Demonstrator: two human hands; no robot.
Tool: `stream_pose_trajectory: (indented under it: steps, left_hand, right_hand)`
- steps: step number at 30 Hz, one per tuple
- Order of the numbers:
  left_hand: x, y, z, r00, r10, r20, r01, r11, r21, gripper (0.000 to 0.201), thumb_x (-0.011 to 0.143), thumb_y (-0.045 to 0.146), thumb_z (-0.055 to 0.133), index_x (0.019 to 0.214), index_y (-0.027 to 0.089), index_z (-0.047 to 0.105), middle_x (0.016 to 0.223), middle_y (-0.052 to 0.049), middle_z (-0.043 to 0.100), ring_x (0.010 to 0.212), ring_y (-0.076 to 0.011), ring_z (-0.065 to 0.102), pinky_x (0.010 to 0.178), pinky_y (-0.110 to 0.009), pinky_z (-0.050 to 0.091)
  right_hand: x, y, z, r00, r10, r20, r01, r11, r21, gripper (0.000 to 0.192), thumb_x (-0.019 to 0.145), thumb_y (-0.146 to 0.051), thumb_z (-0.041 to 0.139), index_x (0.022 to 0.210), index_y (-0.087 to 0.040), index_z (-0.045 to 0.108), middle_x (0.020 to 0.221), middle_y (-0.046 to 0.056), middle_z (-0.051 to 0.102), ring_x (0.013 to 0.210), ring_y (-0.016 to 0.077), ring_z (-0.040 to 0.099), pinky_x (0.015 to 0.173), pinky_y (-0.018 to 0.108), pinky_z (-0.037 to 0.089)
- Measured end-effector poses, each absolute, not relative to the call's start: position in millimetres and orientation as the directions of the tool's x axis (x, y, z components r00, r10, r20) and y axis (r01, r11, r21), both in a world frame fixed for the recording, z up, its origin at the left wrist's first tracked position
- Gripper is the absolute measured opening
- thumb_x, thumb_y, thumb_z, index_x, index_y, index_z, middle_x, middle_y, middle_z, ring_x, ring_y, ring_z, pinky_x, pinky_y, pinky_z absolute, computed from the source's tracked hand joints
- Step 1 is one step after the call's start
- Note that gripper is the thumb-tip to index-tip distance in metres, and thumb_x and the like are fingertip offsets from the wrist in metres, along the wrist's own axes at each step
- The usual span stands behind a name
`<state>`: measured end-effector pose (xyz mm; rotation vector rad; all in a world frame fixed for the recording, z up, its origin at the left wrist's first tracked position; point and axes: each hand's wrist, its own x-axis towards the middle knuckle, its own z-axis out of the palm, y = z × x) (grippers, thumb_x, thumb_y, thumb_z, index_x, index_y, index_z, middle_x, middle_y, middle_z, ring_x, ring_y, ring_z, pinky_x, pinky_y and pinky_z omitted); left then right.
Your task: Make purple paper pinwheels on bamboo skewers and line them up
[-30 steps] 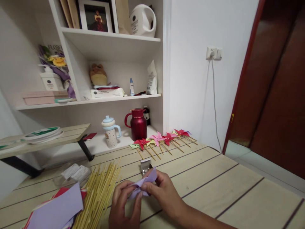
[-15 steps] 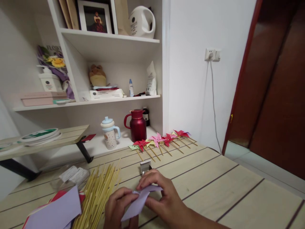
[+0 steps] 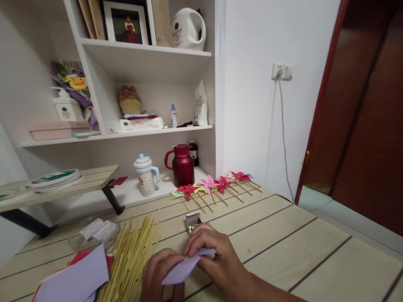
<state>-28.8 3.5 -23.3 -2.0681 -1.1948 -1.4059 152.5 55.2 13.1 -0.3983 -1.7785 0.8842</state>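
Note:
A piece of lilac paper (image 3: pixel 181 270), partly folded, is held between both my hands above the table's near edge. The fingers of my left hand (image 3: pixel 160 272) pinch its left side. Across from it, my right hand (image 3: pixel 217 260) grips the upper right part, thumb below and fingers on top; the fingertips of both hands nearly meet. Just beyond my right hand stands a small open box (image 3: pixel 192 220) with shiny contents I cannot make out. Left of my hands lie a bundle of thin wooden sticks (image 3: pixel 129 256) and a stack of coloured paper (image 3: pixel 74 279), lilac on top.
Several finished paper pinwheels (image 3: pixel 208 183) on sticks lie along the table's far edge. Behind them, a red jug (image 3: pixel 183 167) and a lidded cup (image 3: pixel 146 180) stand on the shelf's base. A clear container (image 3: pixel 94 233) with white pieces sits left, near a raised wooden stand (image 3: pixel 97 174).
My fingertips have come closer together on the lilac paper, and its folded upper part has flattened. My right hand has shifted slightly to the right.

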Motion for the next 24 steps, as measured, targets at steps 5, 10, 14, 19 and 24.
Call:
stream_pose_trajectory:
  steps: [5, 10, 14, 19, 24]
  left_hand:
    - [1, 8, -34, -0.435, 0.531, 0.727, 0.645, -0.379, 0.663, 0.049, 0.081, 0.033, 0.068, 0.127, 0.025, 0.053, 0.109, -0.006, 0.063, 0.092, -0.0206, 0.066, 0.083, -0.037, 0.056]
    - [1, 1, -20, -0.563, 0.601, 0.567, 0.498, -0.301, 0.813, 0.047, 0.079, 0.042, 0.068, 0.12, 0.019, 0.059, 0.102, -0.007, 0.065, 0.088, -0.022, 0.066, 0.082, -0.04, 0.055]
    - [-9, -11, 7, -0.563, 0.613, 0.555, 0.536, -0.241, 0.809, 0.026, 0.081, 0.043, 0.061, 0.09, 0.021, 0.072, 0.097, -0.008, 0.07, 0.096, -0.0254, 0.065, 0.093, -0.043, 0.049]
    - [-26, -28, 48, -0.653, 0.634, 0.414, 0.433, -0.136, 0.891, 0.038, 0.076, 0.054, 0.063, 0.095, 0.022, 0.072, 0.091, -0.006, 0.075, 0.084, -0.0252, 0.068, 0.081, -0.04, 0.052]
    - [-61, -48, 78, -0.723, 0.629, 0.286, 0.392, 0.032, 0.919, 0.051, 0.066, 0.061, 0.066, 0.103, 0.026, 0.071, 0.082, -0.003, 0.075, 0.087, -0.0276, 0.068, 0.08, -0.039, 0.05]
  right_hand:
    - [152, 74, 6, -0.344, 0.876, 0.339, -0.187, 0.289, -0.939, 0.007, 0.073, -0.022, 0.075, 0.073, -0.019, 0.068, 0.066, -0.001, 0.063, 0.064, 0.015, 0.055, 0.061, 0.026, 0.04]
    - [153, 89, 5, -0.248, 0.948, 0.202, -0.38, 0.097, -0.92, 0.028, 0.061, -0.029, 0.085, 0.075, -0.017, 0.063, 0.061, -0.004, 0.062, 0.056, 0.0127, 0.051, 0.057, 0.025, 0.038]
    - [154, 90, 4, -0.26, 0.947, 0.188, -0.444, 0.056, -0.895, 0.036, 0.059, -0.033, 0.087, 0.079, -0.018, 0.062, 0.063, -0.003, 0.064, 0.057, 0.0126, 0.053, 0.058, 0.025, 0.039]
    - [152, 90, 1, -0.286, 0.942, 0.175, -0.456, 0.027, -0.89, 0.036, 0.059, -0.032, 0.087, 0.079, -0.017, 0.062, 0.061, -0.004, 0.062, 0.055, 0.0118, 0.051, 0.057, 0.025, 0.037]
    - [151, 91, 0, -0.302, 0.94, 0.159, -0.469, -0.001, -0.883, 0.035, 0.058, -0.03, 0.087, 0.077, -0.017, 0.061, 0.064, -0.003, 0.063, 0.057, 0.012, 0.052, 0.057, 0.025, 0.035]
